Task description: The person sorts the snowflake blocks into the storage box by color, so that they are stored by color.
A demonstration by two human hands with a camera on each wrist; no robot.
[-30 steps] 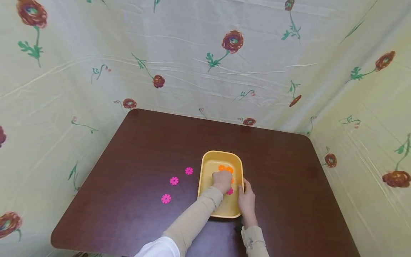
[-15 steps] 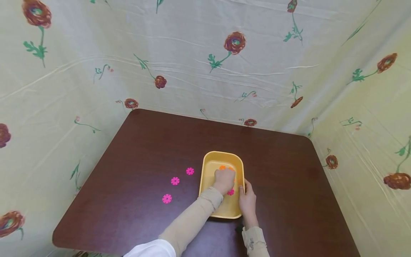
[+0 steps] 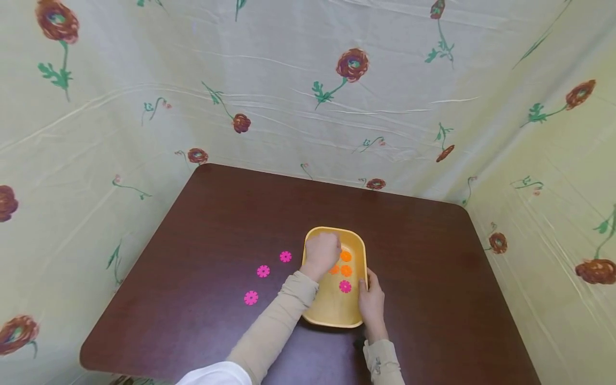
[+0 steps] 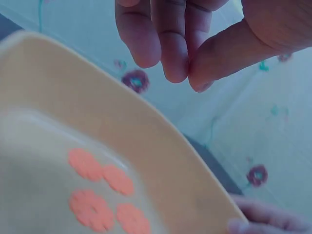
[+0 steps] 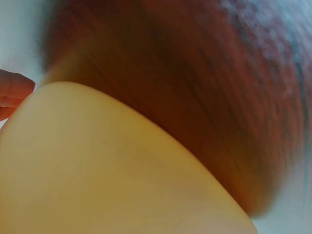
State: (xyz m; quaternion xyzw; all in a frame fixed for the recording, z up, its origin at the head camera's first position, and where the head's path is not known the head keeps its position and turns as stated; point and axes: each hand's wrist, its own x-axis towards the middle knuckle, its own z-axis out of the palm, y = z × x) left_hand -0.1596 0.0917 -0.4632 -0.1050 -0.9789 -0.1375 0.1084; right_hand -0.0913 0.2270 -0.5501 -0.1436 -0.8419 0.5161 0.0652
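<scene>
Three pink discs (image 3: 263, 271) lie loose on the counter (image 3: 231, 214), left of the yellow tray (image 3: 332, 231) and well apart from one another. A fourth pink disc (image 3: 345, 286) sits inside the tray with the orange discs (image 3: 346, 270), which huddle in its far half, just beside or touching each other.

Your left grip (image 3: 321, 250) hangs over the tray's far left corner, above the floor rather than on it. The left wrist view shows it clenched, its fingertips (image 4: 175, 68) meeting the thumb, and nothing shows pinched between them. The orange discs lie below it, close by but untouched.

Your right grip (image 3: 370, 299) clasps the tray's right rim near the near corner, thumb hooked over the edge and fingers down the outer wall. That hold looks meant to keep the light tray from sliding or tipping while the other hand works inside. The right wrist view is mostly the tray's yellow wall and blurred counter, so it adds little.

The tray's raised wall stands between your left grip and the pink discs on the counter. Your own left sleeve crosses the tray's near left rim. Flowered cloth (image 3: 289, 80) closes in the counter on the far side, left and right.
</scene>
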